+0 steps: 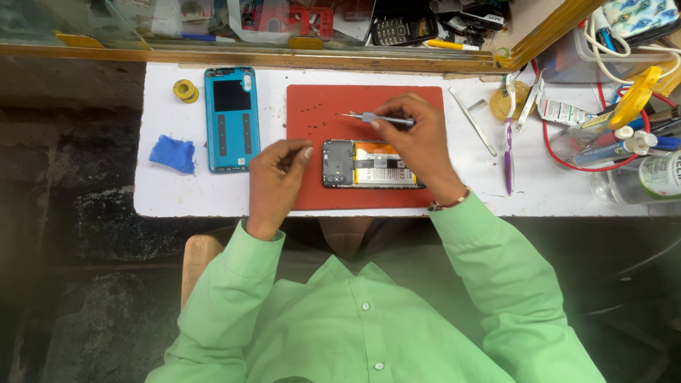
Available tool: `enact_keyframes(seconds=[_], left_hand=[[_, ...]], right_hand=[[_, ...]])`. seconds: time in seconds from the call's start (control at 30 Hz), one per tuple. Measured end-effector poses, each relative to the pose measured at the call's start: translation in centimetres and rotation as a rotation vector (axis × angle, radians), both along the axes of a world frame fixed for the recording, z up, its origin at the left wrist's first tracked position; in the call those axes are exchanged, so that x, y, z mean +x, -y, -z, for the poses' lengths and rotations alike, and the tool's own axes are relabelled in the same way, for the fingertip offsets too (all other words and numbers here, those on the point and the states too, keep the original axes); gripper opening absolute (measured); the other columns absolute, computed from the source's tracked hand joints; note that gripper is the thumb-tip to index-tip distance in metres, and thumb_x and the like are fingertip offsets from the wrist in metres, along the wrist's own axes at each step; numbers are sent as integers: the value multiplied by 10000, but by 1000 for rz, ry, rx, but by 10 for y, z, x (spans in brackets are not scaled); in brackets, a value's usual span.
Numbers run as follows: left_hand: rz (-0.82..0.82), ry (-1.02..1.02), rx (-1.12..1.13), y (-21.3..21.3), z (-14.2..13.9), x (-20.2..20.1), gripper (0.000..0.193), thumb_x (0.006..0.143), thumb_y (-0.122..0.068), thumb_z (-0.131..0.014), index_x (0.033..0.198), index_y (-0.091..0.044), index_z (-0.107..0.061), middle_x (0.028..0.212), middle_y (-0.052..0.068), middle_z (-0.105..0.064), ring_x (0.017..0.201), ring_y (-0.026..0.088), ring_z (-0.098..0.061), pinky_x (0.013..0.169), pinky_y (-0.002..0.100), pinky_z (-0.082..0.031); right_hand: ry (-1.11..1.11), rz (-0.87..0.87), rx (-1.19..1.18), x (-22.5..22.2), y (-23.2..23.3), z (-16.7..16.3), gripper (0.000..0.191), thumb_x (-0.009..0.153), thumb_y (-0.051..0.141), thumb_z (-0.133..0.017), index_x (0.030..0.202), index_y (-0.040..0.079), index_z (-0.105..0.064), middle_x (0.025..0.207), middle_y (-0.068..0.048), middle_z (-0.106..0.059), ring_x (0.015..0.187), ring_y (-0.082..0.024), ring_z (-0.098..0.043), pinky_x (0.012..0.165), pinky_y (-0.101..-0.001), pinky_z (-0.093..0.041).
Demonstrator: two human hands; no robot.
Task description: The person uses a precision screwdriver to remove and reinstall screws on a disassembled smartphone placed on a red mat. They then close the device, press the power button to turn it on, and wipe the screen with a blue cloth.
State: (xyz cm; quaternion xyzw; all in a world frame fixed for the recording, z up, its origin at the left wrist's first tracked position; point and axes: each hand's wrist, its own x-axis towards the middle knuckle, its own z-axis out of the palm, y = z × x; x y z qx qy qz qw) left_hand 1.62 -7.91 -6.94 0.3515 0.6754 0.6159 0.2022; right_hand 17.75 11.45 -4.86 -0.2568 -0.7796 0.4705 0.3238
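An opened phone (369, 164) lies face down on a red work mat (312, 191), its battery and dark inner frame exposed. My right hand (418, 142) rests over the phone's right part and holds a slim grey screwdriver (376, 118), tip pointing left above the mat. My left hand (277, 181) sits at the mat's left edge, fingers curled, thumb touching the phone's left end. Several tiny dark screws (312, 108) lie on the mat's upper part. The phone's teal back cover (230, 119) lies left of the mat, inside up.
On the white bench (163, 198) lie a blue cloth (174, 153), a yellow tape roll (186, 90), metal tweezers (474, 122) and a purple toothbrush (508, 149). Bottles, cables and tools crowd the right end. A glass case with wooden frame runs along the back.
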Motion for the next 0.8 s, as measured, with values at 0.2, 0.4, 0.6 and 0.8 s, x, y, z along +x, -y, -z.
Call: enact_keyframes(seconds=[0.2,0.4,0.6,0.8], left_hand=[[19,9,2,2,8,6,139,971,-104,-736,1068,-9,-766,800,-15,-685,659,25,-463,584,207,-413],[-36,-56,0,2,0,12,179,973,-103,-733,1121,-3,-749,852,1,-670,679,48,-488,610,214,-436],[113,490,361,-28,-6,31,342,984,-142,-705,1276,11,-616,1085,15,-684,949,69,-645,880,238,-550],[236,643,291,-46,-7,43,286,999,-198,-690,1198,7,-668,1053,78,-755,892,92,-643,827,253,-536]], right_hand=[[21,-5,96,-18,-2,3,115,881,-1,-793,976,6,-730,982,-47,-692,861,-99,-693,755,-235,-575],[53,36,-28,-3,0,-2,143,901,15,-810,1024,13,-738,969,-41,-692,827,-96,-636,715,-230,-529],[-108,56,-228,30,23,-26,160,918,-9,-795,1061,-7,-724,1000,-54,-722,880,-74,-658,784,-215,-558],[-238,1,-267,46,45,-43,175,892,-45,-781,1048,-10,-710,1097,-52,-697,935,-80,-689,832,-215,-601]])
